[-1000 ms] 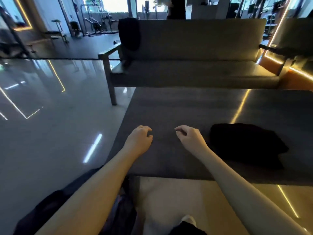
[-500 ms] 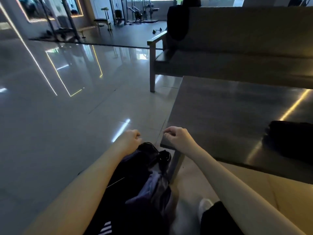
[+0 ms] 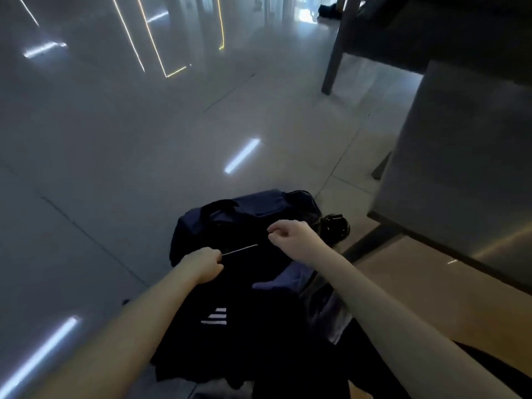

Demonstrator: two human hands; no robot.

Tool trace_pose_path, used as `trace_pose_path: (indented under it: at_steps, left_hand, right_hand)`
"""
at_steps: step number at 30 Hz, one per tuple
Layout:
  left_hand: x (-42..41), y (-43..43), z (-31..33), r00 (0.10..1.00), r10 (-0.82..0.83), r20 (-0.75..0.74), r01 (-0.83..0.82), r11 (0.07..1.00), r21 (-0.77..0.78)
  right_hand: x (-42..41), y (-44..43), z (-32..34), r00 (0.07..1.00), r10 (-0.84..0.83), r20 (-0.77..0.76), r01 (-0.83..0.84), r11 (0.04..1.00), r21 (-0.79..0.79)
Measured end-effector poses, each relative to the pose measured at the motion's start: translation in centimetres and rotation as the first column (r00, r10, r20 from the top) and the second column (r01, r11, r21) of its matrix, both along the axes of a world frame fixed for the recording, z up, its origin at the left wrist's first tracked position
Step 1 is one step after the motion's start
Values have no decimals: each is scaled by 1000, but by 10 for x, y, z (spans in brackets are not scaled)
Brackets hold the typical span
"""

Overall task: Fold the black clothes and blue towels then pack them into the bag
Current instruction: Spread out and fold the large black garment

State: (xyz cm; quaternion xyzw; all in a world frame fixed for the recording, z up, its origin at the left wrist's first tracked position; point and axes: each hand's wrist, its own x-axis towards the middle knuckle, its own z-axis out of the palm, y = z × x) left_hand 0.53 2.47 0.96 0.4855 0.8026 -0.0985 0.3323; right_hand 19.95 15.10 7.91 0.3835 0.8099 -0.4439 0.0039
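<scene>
Below the right grip (image 3: 293, 240) lies the bag (image 3: 259, 207), left grip (image 3: 203, 264) clutching it.

Bag (image 3: 244, 226), under both hands: dark navy cloth, matt, softly creased. The white stripes (image 3: 214, 316) near the left forearm lie flat and show no sheen. Thin strip (image 3: 239, 249), running from the curled fingers of the left hand (image 3: 204, 264) toward the right hand (image 3: 293, 240): bright and glinting, material unclear. Blue cloth (image 3: 288, 280) beneath the right wrist: soft, matt. Round black object (image 3: 336, 226) just right of the right hand: glossy, hard-looking. Floor (image 3: 115, 139), beyond and left of the hands: large smooth tiles, highly polished, mirroring light strips. Table top (image 3: 460, 168), right of the right hand: smooth dark slab, satin sheen.
</scene>
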Motion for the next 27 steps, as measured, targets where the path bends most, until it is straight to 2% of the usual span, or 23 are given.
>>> trace_pose_path:
  at_steps: [3, 6, 10, 13, 18, 23, 27]
  left_hand:
    - [-5, -26, -59, 1000, -4, 28, 8, 987, -159]
    - [5, -42, -111, 993, 17, 114, 15, 961, -274]
    - [22, -56, -165, 957, 212, 200, -130, 925, -358]
    - [34, -66, -194, 910, 381, 165, -314, 891, -327]
    - [51, -66, -220, 794, 601, 97, -568, 789, -236]
    - [46, -65, -219, 788, 616, 7, -609, 780, -147]
    - [32, -73, -205, 770, 636, 56, -629, 770, -108]
  right_hand:
    - [-17, -5, -39, 980, 147, 131, -131, 984, -121]
    - [-27, -8, -74, 960, 198, 199, -154, 964, -219]
    - [-31, -8, -116, 940, 253, 230, -147, 907, -394]
    - [-27, -11, -141, 930, 271, 250, -136, 883, -450]
    - [-26, -15, -165, 937, 222, 271, -108, 919, -380]
    - [-25, -13, -175, 954, 147, 260, -43, 929, -368]
    - [-26, -15, -167, 957, 143, 254, -44, 932, -359]
